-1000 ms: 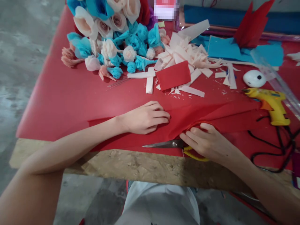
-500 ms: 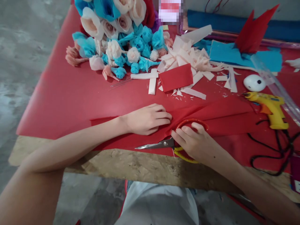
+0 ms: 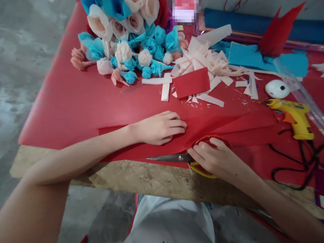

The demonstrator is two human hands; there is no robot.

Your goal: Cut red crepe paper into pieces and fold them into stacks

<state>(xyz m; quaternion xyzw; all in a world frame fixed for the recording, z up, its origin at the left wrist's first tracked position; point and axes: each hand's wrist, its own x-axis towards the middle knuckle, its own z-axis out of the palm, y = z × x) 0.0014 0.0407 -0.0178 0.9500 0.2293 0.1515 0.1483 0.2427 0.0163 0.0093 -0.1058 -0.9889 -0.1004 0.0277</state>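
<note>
Many paper flowers (image 3: 131, 37), scraps (image 3: 202, 60), glue gun (image 3: 293, 114)

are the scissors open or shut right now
Shut: the scissors show one narrow closed point, blades together, lying flat by the red paper's edge, handles under the right hand.

We see red paper (image 3: 162, 150) spread flat along the near edge, and yellow-handled scissors (image 3: 177, 158) lying closed on it, blades pointing left.

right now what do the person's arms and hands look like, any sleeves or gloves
Both arms are bare up to the frame edge, no sleeves in view. The left hand and right hand wear no gloves; no rings, watch or bracelet show. A white garment covers the torso below.
</note>
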